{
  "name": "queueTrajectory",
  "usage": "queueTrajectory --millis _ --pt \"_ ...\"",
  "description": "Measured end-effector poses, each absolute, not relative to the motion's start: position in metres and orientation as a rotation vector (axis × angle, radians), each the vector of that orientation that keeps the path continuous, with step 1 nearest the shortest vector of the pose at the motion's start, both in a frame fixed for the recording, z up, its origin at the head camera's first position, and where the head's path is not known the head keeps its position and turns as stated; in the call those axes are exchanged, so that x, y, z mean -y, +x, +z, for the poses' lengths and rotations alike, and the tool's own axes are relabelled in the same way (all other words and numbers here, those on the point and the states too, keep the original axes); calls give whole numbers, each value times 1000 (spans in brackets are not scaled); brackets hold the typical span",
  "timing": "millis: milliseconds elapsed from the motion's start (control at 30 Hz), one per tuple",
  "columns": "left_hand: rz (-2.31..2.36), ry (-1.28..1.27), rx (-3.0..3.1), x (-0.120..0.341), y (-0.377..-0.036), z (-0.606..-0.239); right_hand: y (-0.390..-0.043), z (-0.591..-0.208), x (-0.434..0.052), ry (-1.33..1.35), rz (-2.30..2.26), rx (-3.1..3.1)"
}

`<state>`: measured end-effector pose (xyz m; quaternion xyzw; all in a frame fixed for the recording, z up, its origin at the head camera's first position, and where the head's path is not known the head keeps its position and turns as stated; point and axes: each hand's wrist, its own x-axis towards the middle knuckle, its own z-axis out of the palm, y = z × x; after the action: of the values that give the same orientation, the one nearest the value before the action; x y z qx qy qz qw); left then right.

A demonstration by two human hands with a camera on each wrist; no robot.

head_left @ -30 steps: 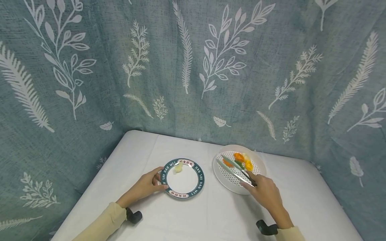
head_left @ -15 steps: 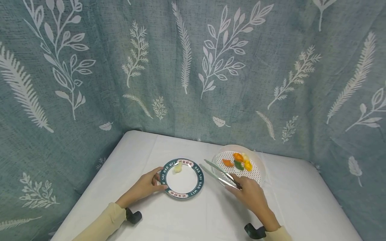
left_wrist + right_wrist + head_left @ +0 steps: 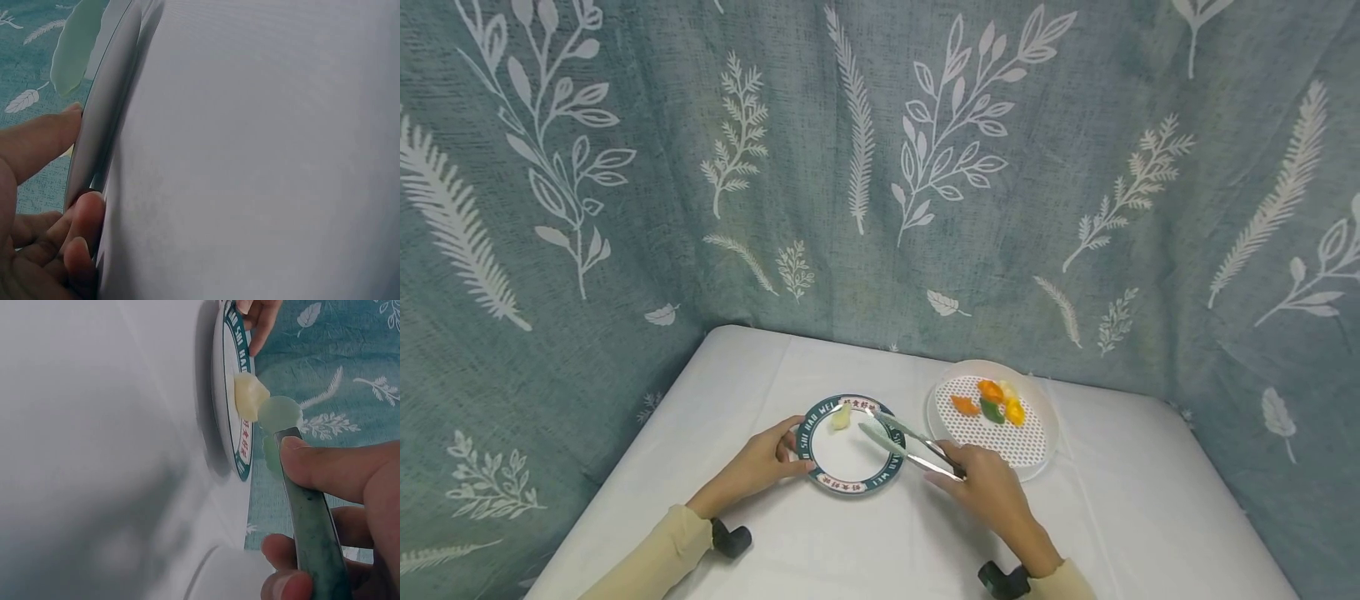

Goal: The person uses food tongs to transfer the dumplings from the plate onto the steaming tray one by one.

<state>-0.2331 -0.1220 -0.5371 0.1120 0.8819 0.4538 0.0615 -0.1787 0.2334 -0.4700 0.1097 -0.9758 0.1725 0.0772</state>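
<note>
My left hand [image 3: 767, 457] grips the left rim of a round plate [image 3: 850, 461] with a teal lettered border, its thumb and fingers at the edge. On that plate, toward the upper left, lies a pale yellow piece [image 3: 841, 417], lumpy in shape. With my right hand [image 3: 988, 492] I hold metal tongs [image 3: 891, 447] with light green tips. The tongs reach over the plate's right side, their arms spread apart and nothing between them. In the right wrist view the green tips [image 3: 279, 414] overlap the pale yellow piece's edge.
Right of the plate stands a white perforated strainer tray [image 3: 1000, 446] in a pale round rim. Orange pieces [image 3: 991, 390], a green piece [image 3: 992, 412], a yellow piece [image 3: 1014, 412] and a pale one lie in it. A leaf-patterned curtain [image 3: 820, 183] borders the white table [image 3: 760, 358].
My right hand has carried the tongs leftward from above the strainer tray to over the plate. The left hand stays on the plate's rim, and the pieces have not moved.
</note>
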Motion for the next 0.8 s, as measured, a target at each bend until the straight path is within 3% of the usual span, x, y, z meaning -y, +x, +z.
queueTrajectory --millis 800 --pt "1371 354 -2670 123 -234 -538 -185 -481 -197 437 412 2911"
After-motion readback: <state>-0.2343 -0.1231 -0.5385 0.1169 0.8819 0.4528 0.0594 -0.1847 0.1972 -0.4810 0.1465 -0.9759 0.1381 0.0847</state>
